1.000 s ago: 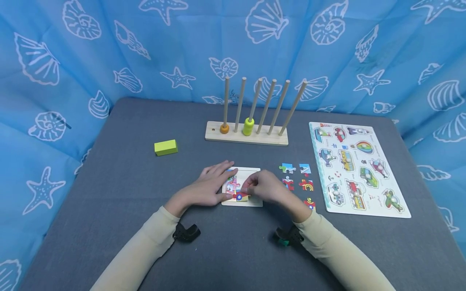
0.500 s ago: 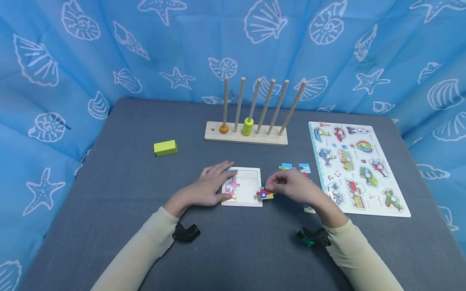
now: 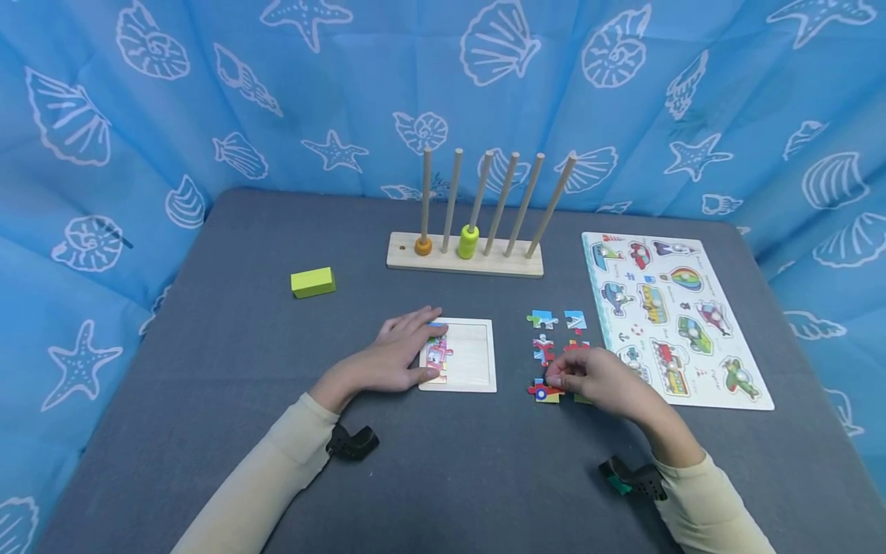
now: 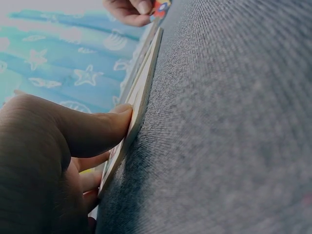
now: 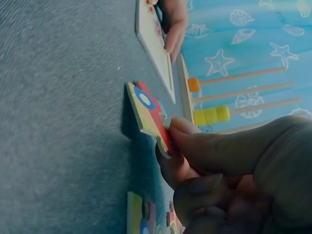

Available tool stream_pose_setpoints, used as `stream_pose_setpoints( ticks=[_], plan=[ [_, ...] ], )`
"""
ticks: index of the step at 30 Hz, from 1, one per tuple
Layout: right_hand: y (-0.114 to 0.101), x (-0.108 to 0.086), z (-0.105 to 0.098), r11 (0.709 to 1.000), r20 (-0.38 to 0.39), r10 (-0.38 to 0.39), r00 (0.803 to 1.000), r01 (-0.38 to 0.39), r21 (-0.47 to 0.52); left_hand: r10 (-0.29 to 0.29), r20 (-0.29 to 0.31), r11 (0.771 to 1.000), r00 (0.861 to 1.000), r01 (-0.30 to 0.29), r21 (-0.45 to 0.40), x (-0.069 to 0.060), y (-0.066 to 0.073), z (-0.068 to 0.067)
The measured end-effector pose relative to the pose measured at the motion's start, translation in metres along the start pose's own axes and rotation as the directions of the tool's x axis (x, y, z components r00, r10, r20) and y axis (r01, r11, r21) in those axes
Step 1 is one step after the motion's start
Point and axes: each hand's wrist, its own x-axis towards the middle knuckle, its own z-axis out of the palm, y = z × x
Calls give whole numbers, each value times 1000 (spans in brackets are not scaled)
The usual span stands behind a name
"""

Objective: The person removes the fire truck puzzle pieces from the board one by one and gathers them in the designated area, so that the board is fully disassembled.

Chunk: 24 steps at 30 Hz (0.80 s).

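Observation:
My left hand (image 3: pixel 393 355) rests on the left side of a small wooden puzzle tray (image 3: pixel 474 354), its fingers and thumb lying fairly straight over the frame. Pink jigsaw pieces (image 3: pixel 438 354) fill the tray's left part, partly under that hand. Right of the tray, my right hand (image 3: pixel 601 382) pinches a red, blue and yellow puzzle piece (image 5: pixel 146 105) between thumb and fingers. In the right wrist view this piece is tilted, with a shadow on the table beside it. Several loose pieces (image 3: pixel 543 318) lie around that hand, some partly hidden beneath it.
Behind the tray stands a wooden peg rack (image 3: pixel 465 263) with tall rods and orange and yellow-green beads. A yellow-green block (image 3: pixel 313 282) lies at the left. A vehicle picture board (image 3: pixel 681 323) lies at the right, close to my right hand. A blue curtain (image 3: pixel 332 92) hangs behind the table.
My right hand has lifted the puzzle piece out of the tray and carried it rightward to the loose pieces. My left hand has stayed on the tray.

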Motion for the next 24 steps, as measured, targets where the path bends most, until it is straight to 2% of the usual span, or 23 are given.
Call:
stream_pose_setpoints(
  ticks=[7, 15, 20, 24],
  plan=[
    [0, -1, 0, 998, -15, 21, 1000, -22, -64, 7, -10, 1000, 1000, -7, -8, 0, -2, 2],
    [-3, 0, -1, 990, -79, 28, 996, -38, -133, 6, -30, 1000, 1000, -7, -29, 1, -2, 1],
    [-3, -1, 4, 987, -55, 24, 998, -32, -155, 16, -39, 999, 999, -18, -31, 1, -3, 2],
    [-3, -2, 6, 986, -49, 26, 998, -34, -165, 2, -48, 999, 999, -4, -43, 1, -3, 4]
  ],
)
